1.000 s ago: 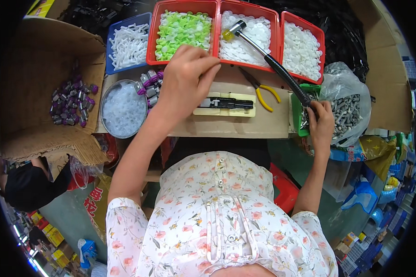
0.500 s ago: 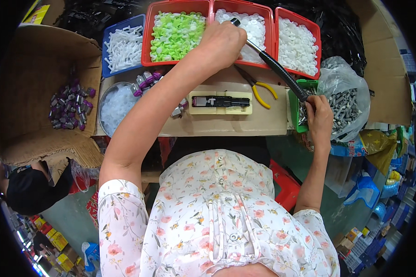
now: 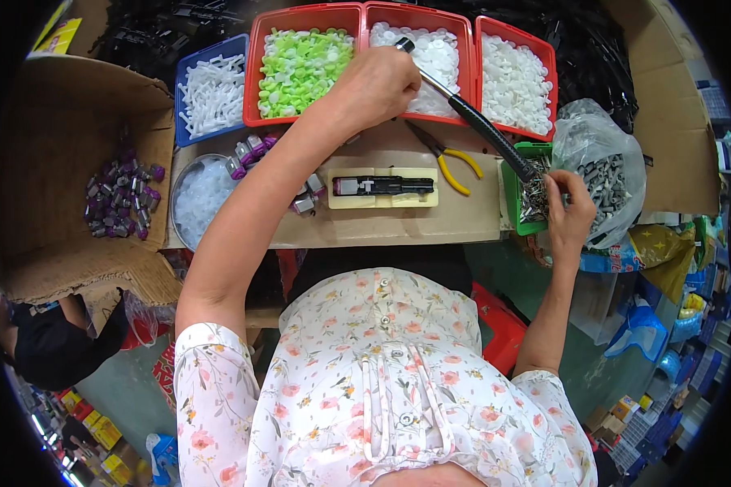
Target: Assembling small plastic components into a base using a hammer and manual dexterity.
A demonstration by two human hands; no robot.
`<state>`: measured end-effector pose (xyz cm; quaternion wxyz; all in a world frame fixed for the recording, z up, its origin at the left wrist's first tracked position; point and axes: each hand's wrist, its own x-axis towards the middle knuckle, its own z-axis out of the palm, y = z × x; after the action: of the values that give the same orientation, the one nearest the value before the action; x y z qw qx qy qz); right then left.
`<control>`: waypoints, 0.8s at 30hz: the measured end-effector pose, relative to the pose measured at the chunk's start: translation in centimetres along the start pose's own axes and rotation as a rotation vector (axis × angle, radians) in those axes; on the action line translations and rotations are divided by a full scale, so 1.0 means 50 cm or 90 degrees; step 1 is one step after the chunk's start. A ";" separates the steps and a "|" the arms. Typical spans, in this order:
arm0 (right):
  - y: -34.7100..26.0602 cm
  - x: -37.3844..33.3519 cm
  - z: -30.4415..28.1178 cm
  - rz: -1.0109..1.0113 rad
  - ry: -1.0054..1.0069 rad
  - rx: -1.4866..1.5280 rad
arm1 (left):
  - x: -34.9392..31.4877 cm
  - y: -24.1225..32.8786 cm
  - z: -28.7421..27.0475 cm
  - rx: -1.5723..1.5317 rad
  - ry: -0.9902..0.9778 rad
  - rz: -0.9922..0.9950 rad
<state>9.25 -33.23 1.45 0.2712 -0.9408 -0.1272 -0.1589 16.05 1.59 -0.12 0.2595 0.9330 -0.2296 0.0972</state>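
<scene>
My left hand (image 3: 382, 84) is closed round the shiny upper part of a long black-gripped rod tool (image 3: 495, 136), over the red boxes. The tool slants down to the right, its lower end over small metal parts (image 3: 534, 201) in a green tray (image 3: 511, 196). Beside that end, my right hand (image 3: 571, 209) has its fingers curled together at the tray's right rim; what they hold is too small to make out. On the cardboard-covered bench a black mechanism (image 3: 386, 186) lies in a cream holder (image 3: 382, 201). Pliers with yellow handles (image 3: 455, 170) lie behind it.
Red boxes hold green pieces (image 3: 304, 71) and white pieces (image 3: 516, 81); a blue box (image 3: 211, 89) holds white pegs. Left are a round bowl (image 3: 207, 199) and a carton (image 3: 45, 195) with purple-and-metal parts. A plastic bag (image 3: 617, 191) of grey parts stands right.
My right fingers have moved slightly right, off the tool's lower end, which now shows with small metal parts around it. My left hand keeps its hold. The whole view has shifted slightly.
</scene>
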 end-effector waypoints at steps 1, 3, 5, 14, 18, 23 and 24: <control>-0.006 -0.001 -0.004 0.001 0.002 0.001 | -0.005 0.001 -0.005 0.002 -0.001 0.002; -0.024 -0.007 -0.014 0.135 0.064 0.181 | -0.012 0.027 -0.018 -0.174 0.067 -0.025; -0.053 -0.005 -0.007 0.139 0.097 0.297 | -0.026 0.065 -0.041 -0.261 0.055 -0.089; -0.221 0.017 0.101 -0.057 -0.001 0.492 | -0.124 0.168 -0.028 -0.662 0.095 -0.322; -0.242 0.013 0.112 -0.094 0.001 0.473 | -0.144 0.189 -0.038 -0.582 0.096 -0.324; -0.255 0.007 0.114 -0.123 0.006 0.449 | -0.160 0.188 -0.032 -0.542 0.155 -0.280; -0.258 0.006 0.114 -0.146 0.011 0.414 | -0.162 0.187 -0.032 -0.535 0.170 -0.264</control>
<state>6.63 -19.45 3.04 0.5383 -0.7832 -0.2738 -0.1478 4.37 -1.61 2.89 0.6550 0.7528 -0.0233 0.0612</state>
